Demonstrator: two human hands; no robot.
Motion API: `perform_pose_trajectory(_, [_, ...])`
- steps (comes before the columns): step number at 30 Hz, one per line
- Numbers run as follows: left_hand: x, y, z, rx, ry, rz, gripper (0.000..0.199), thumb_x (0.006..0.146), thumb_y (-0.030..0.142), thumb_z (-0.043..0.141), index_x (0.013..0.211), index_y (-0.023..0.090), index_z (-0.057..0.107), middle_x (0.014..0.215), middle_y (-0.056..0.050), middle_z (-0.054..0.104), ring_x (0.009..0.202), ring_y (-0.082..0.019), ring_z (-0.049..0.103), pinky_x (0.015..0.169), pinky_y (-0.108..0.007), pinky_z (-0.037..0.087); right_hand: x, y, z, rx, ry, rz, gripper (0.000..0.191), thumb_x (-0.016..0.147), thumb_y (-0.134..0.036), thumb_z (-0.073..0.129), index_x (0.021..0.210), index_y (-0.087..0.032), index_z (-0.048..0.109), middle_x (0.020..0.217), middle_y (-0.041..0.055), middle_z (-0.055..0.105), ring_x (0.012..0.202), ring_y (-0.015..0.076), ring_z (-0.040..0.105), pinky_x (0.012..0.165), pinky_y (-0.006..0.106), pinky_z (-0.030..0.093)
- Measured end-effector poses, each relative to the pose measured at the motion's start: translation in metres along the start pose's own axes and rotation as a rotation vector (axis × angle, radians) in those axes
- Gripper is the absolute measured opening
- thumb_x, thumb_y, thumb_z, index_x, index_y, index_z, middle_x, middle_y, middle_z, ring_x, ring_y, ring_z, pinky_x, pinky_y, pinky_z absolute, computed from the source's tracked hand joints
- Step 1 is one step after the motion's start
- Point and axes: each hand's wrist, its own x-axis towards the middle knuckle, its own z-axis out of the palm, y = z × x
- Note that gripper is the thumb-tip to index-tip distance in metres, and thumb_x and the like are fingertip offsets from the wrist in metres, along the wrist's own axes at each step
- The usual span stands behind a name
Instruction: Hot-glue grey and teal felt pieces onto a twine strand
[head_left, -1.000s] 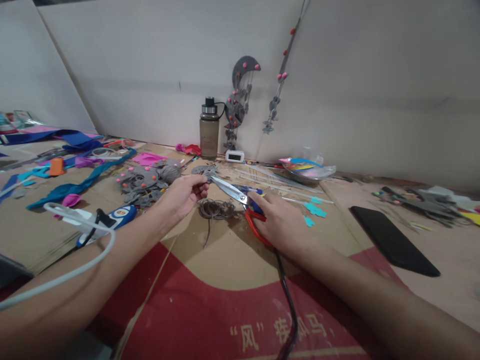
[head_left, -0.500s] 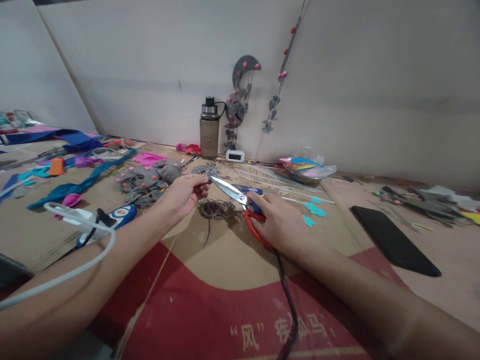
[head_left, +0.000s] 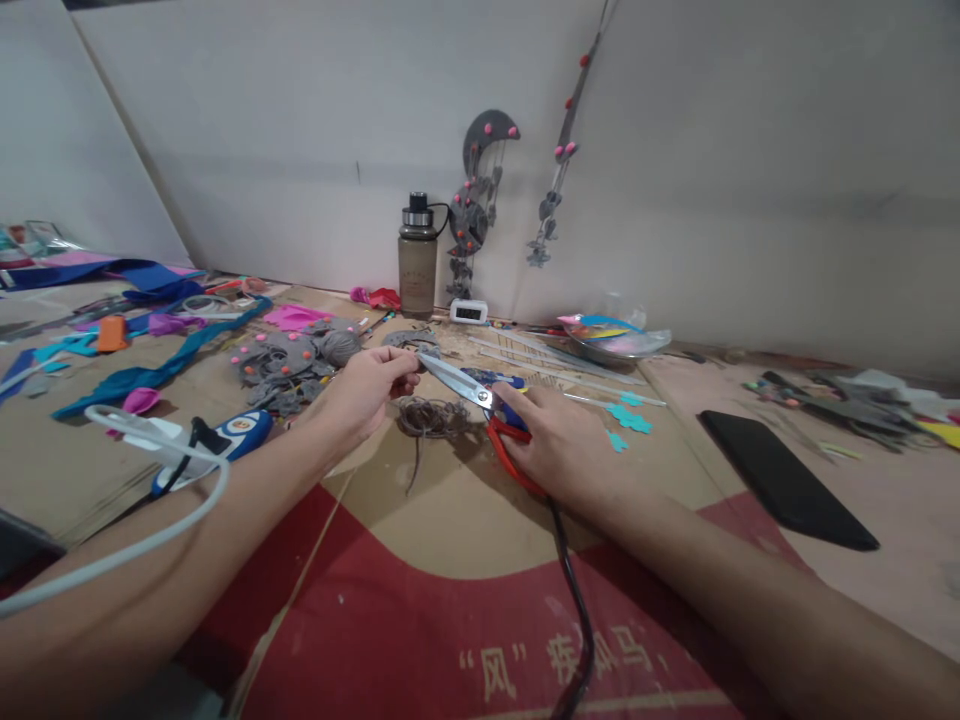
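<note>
So the scissors (head_left: 454,380) are up in the air over the middle of the desk (head_left: 900,520), red handles in the right hand (head_left: 559,440), blades aimed away and to the left. That grip is wrapped round the handles. The left hand (head_left: 384,380) has a narrow grip, thumb and forefinger pinched together right by the blade tips. Can't make out what's between them, too small and partly hidden. Just below the blades there's a loose coil of brown cord (head_left: 431,418) with one end trailing toward the person.

Container-wise: a see-through brownish bottle (head_left: 417,270) stands upright near the wall, dark cap on and a loop strap hanging off it. Honestly can't tell if there's any liquid inside. Off to the right a shallow dish (head_left: 651,348) has a bunch of coloured pieces (head_left: 604,326) in it, blue, yellow and pink, with some clear plastic sticking up. Between those two sits a little white digital clock (head_left: 469,312).

Left of the pinching hand is a pile of grey cutouts (head_left: 277,360) with pink and orange dots, and a ball of grey yarn (head_left: 341,343) touching it.
</note>
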Motion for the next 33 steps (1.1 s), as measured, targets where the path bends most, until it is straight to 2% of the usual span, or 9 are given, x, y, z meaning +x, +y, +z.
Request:
perform_pose_trajectory(8, [-0.003, 0.001, 0.002, 0.021, 0.036, 0.014, 0.017, 0.060, 0.024, 0.072, 0.064, 0.012, 0.061, 0.057, 0.000, 0.057, 0.051, -0.007, 0.050, 0.054, -0.021, 0.040, 0.000, -0.001, 0.000, -0.044, 0.030, 0.005, 0.042, 0.089, -0.040, 0.044, 0.128, -0.025, 0.049, 0.099, 0.0092, 0.063, 0.092, 0.0236, 0.055, 0.062, 0.028, 0.035])
perform_pose_trajectory(13, [-0.001, -0.002, 0.001, 0.114, 0.070, 0.078, 0.016, 0.060, 0.025, 0.071, 0.063, 0.013, 0.061, 0.056, 0.000, 0.057, 0.051, -0.008, 0.049, 0.055, -0.022, 0.039, 0.000, 0.000, 0.000, -0.080, 0.032, -0.008, 0.042, 0.089, -0.039, 0.045, 0.129, -0.025, 0.048, 0.096, 0.0091, 0.063, 0.090, 0.0235, 0.056, 0.060, 0.027, 0.033])
perform_pose_trajectory(20, [0.000, -0.002, 0.000, 0.228, 0.087, 0.154, 0.012, 0.060, 0.023, 0.070, 0.063, 0.014, 0.064, 0.058, -0.001, 0.060, 0.053, -0.010, 0.051, 0.057, -0.024, 0.041, -0.002, 0.002, 0.001, -0.097, -0.021, -0.047, 0.043, 0.089, -0.032, 0.047, 0.131, -0.025, 0.046, 0.096, 0.0084, 0.063, 0.088, 0.0218, 0.056, 0.063, 0.027, 0.035])
perform_pose_trajectory(26, [-0.003, 0.001, 0.002, 0.207, 0.110, 0.148, 0.012, 0.057, 0.022, 0.071, 0.062, 0.014, 0.064, 0.056, -0.001, 0.059, 0.053, -0.010, 0.050, 0.056, -0.024, 0.040, -0.004, -0.001, -0.003, -0.104, -0.014, -0.046, 0.044, 0.089, -0.032, 0.048, 0.132, -0.024, 0.046, 0.094, 0.0081, 0.064, 0.089, 0.0218, 0.057, 0.063, 0.027, 0.036])
perform_pose_trajectory(33, [-0.004, 0.001, 0.003, 0.204, 0.083, 0.139, 0.011, 0.059, 0.022, 0.071, 0.061, 0.014, 0.064, 0.055, -0.001, 0.058, 0.051, -0.009, 0.049, 0.055, -0.022, 0.038, -0.003, -0.003, -0.011, -0.113, -0.093, -0.019, 0.046, 0.088, -0.026, 0.043, 0.134, -0.024, 0.046, 0.091, 0.0097, 0.066, 0.086, 0.0228, 0.060, 0.060, 0.027, 0.036])
